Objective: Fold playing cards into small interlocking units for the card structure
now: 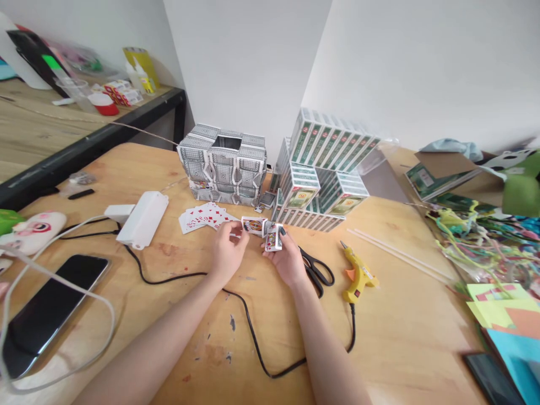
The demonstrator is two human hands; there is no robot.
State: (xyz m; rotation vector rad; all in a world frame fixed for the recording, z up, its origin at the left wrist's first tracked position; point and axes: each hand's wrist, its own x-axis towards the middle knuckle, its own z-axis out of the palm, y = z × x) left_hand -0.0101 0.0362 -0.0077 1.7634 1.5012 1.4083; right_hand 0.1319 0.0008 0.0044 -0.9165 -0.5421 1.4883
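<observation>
My left hand (230, 247) pinches the left end of a folded playing card (254, 225) that shows a court figure. In my right hand (289, 256) is another folded playing card (273, 238), gripped between thumb and fingers. The two cards meet near the middle; whether they are joined, I cannot tell. Behind my left hand, loose red diamond cards (202, 217) lie fanned on the table. Beyond them stands a hollow block built of folded cards (223, 171). Black scissors (317, 270) lie partly behind my right wrist, and a yellow glue gun (358, 274) rests to their right.
Stacked card boxes (333, 140) stand at the back. A white power box (145, 219) and a phone (53, 306) lie left. The glue gun's black cord (248, 320) crosses under my forearms. Clear glue sticks (396, 253), coloured strings (476, 242) and paper (506, 309) are at right.
</observation>
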